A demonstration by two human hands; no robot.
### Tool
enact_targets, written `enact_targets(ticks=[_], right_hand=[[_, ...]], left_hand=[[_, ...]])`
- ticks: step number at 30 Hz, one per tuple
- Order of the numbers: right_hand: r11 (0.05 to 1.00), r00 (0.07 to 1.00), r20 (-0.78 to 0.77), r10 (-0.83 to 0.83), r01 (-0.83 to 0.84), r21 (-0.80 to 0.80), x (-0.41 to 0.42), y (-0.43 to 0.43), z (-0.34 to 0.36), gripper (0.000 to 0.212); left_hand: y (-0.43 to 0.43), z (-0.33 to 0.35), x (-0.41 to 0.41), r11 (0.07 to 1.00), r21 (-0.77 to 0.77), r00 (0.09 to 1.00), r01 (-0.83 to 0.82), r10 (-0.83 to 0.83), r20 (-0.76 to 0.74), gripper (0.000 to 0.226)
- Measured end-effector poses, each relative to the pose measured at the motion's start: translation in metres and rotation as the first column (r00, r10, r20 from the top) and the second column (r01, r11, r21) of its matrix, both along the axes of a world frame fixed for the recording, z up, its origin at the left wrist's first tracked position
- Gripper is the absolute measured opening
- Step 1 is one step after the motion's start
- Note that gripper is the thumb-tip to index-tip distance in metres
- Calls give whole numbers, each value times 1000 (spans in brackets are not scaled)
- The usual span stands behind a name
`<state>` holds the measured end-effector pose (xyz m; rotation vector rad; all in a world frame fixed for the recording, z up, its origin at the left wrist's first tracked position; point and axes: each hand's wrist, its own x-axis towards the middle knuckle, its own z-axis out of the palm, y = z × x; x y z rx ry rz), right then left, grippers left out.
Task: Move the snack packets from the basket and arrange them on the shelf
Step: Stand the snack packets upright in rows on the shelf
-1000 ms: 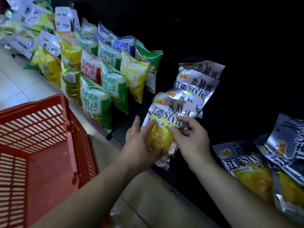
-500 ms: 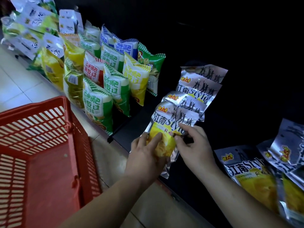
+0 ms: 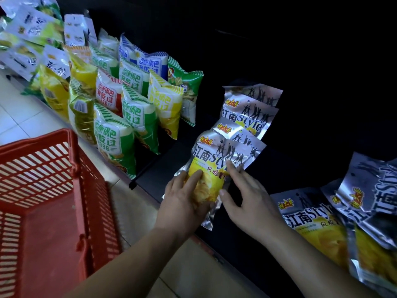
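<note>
With the basket (image 3: 38, 143) seemingly emptied, the left hand (image 3: 182, 203) gripped one silver packet (image 3: 223, 155) on the shelf (image 3: 236, 239) while the right hand (image 3: 251, 201), fingers straight, steadied it.

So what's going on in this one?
A person is stocking a dark shelf with snack packets. The left hand grips the lower part of a silver packet, and the right hand touches its right edge with straight fingers, placing it at the front of an overlapping row of matching packets. Green and yellow packets stand to the left, more silver packets lie to the right, and the red basket is at the person's left.
</note>
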<state>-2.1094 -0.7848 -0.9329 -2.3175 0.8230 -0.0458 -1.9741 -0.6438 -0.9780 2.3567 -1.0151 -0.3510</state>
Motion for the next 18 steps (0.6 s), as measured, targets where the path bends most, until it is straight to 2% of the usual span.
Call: enact_targets(ticks=[5,7,10,13,14,16,18], right_hand=[[996,964,250,-88,80,43,-10,-5,0,60],[989,947,287,-146,142,38,-17,-9,0,50],[976,950,225,-217,208,65,-30,-17,6,34],[964,960,125,-252,239,115,-52,-23,22,26],[961,959,109,-261,248,121,-62,-24,30,24],[960,958,91,-270,261,103,-81,-25,45,22],[963,963,68,-261,255,84,-102,-27,61,23]], left_hand=[[2,3,0,1000,-21,999,-1,2,45,78],[3,10,-1,1000,-23,999,-6,7,43,78],[1,26,-6,998,-51,998,-24,27,52,72],[-15,44,-26,983,-177,986,56,-27,163,56],[-23,51,-37,973,-213,987,85,-53,154,53],[-43,68,-62,965,-213,988,153,-151,26,50],[-62,71,-89,962,-149,946,231,-257,-196,52]])
